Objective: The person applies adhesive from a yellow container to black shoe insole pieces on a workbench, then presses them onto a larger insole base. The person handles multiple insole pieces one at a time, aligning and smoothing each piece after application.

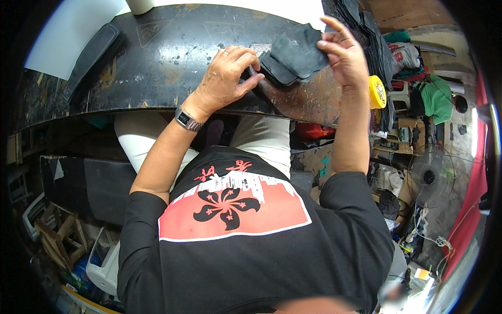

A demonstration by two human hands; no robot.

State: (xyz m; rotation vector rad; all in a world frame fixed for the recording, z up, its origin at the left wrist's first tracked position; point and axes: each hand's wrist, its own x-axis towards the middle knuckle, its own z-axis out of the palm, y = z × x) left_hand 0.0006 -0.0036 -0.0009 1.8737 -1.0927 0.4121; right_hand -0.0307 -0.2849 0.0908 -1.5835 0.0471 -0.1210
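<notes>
l. hand (227,76) half-curled at l. edge of dk. pieces (298,56), r. hand (347,57) part-open at r. edge; grips unclear. piling seems done, evening edges prob. left.

Yellow lid (377,92), fan (429,177), green cloth (437,100)

Cramped workshop. Dark work table (157,57), surface scuffed, worn to brown in patches. Left side: long dark bench (89,188), wooden frame (63,235) and white plastic chair (104,267) below it. Right side: standing fan (430,177) over a cluttered grey floor (460,141), loose cables (442,242) near it. Red sheet (470,214) runs down the far right, bright strip light (474,133) beside it. Outer rim black.
</notes>
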